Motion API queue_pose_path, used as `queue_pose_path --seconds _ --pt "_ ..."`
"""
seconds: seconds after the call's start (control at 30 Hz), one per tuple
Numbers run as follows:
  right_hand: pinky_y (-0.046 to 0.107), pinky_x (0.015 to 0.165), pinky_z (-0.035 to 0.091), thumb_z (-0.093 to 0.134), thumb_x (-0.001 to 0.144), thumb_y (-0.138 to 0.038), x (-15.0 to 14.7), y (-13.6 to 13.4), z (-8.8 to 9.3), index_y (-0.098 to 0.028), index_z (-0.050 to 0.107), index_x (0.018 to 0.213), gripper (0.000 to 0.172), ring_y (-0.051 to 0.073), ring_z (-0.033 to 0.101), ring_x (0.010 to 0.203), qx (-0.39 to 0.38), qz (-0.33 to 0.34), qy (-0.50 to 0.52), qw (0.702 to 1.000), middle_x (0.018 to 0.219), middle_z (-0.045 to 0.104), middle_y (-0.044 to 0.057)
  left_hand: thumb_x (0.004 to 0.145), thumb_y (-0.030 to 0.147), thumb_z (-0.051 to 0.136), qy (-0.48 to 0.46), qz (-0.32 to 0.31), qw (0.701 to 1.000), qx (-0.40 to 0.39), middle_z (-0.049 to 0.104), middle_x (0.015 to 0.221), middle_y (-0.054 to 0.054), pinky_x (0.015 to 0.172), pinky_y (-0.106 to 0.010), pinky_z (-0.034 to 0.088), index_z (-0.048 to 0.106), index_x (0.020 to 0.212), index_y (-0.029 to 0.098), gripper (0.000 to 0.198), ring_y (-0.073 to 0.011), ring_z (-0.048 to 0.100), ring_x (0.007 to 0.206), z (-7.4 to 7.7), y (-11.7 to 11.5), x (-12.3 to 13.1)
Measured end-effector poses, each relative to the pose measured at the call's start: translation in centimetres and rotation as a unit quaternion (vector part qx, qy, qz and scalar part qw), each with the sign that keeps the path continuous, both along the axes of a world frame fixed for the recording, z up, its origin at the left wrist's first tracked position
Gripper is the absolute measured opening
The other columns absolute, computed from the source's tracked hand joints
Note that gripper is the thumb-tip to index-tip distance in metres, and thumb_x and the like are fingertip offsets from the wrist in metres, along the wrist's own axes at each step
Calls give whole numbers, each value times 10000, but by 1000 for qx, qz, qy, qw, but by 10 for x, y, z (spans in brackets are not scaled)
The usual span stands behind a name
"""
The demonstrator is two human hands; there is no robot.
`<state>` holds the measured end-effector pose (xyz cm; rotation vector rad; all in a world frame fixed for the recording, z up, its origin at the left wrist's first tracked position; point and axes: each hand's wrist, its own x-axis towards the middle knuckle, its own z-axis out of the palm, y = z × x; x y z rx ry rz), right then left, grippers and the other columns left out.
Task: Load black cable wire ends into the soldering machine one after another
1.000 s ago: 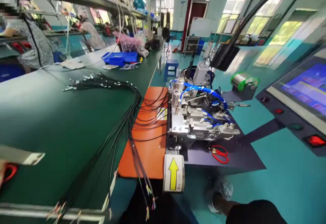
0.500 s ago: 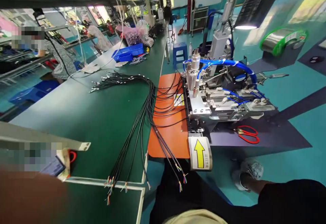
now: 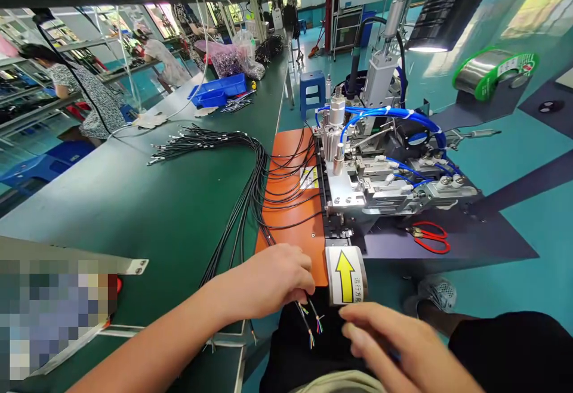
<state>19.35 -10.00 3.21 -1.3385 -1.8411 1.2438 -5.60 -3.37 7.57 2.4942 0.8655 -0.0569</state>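
Note:
Black cables (image 3: 255, 181) run in a bundle over the green table and fan across an orange plate (image 3: 286, 202) into a machine (image 3: 353, 166). My left hand (image 3: 282, 279) has curled fingers closed around a few of these cables near the plate's front edge, covering part of them. Below the fingers stick out stripped cable ends (image 3: 312, 340) with thin coloured wires. My right hand (image 3: 398, 339) is open and holds nothing, its thumb and forefinger apart, just below the label with a yellow arrow (image 3: 344, 277).
Red-handled cutters (image 3: 430, 237) lie on the machine's dark base. A solder wire spool (image 3: 495, 74) is at the right, under a lamp (image 3: 447, 14). Blue bins (image 3: 219, 90) stand farther along the table. Several people sit or stand at the left. A blue stool (image 3: 312, 92) is behind.
My left hand has come from the lower left corner across to the cables. My right hand has entered from the lower right. The view has shifted slightly.

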Motion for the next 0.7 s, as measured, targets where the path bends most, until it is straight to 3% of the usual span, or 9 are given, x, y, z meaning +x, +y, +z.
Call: queue_pose_path --seconds 0.07,0.13,0.2,0.3,0.4,0.5,0.7 --pt "250 660 588 541 930 -358 -19 -1 -14 -269 709 1065 233 180 701 720 -79 81 31 993 883 745 28 868 199 686 15 -5 1000 13 630 837 -21 709 -294 386 703 866 211 21 -178 556 819 1 -1 1" --pt "245 649 575 497 947 -342 -26 -3 -23 -230 686 1063 249 177 700 714 -133 94 52 985 836 732 31 862 215 695 20 -10 1000 19 619 831 -24 698 -301 379 691 811 207 52 -185 538 811 2 -1 3" --pt "233 620 560 493 946 -360 -22 -4 -26 -210 676 1039 254 173 698 699 -156 80 65 982 814 719 34 868 192 681 -4 -14 1000 1 613 818 -20 692 -289 390 658 780 194 91 -180 540 812 4 1 5" --pt "225 590 553 491 952 -428 -3 1 -19 -218 672 1061 298 169 693 690 -170 20 74 983 843 718 37 898 84 578 -95 24 994 -49 624 919 -21 722 -251 433 621 904 190 114 -153 564 852 3 7 13" --pt "226 601 559 509 944 -490 15 14 -11 -232 670 1106 345 172 685 690 -145 -68 51 986 827 718 34 929 72 484 -160 93 982 -40 619 963 -41 726 -242 455 613 1003 186 188 -146 571 844 -6 14 26" --pt "205 622 561 543 928 -506 24 27 -10 -248 666 1137 354 160 681 683 -85 -139 -1 987 805 714 20 944 157 527 -191 140 972 8 624 888 -37 694 -242 452 645 967 180 122 -149 572 799 -21 23 43" --pt "193 580 543 532 947 -469 17 38 -12 -255 672 1142 322 152 659 632 36 -191 -65 979 708 667 1 930 214 572 -235 215 945 78 620 810 -28 637 -252 430 658 878 174 108 -139 555 718 -47 34 63"
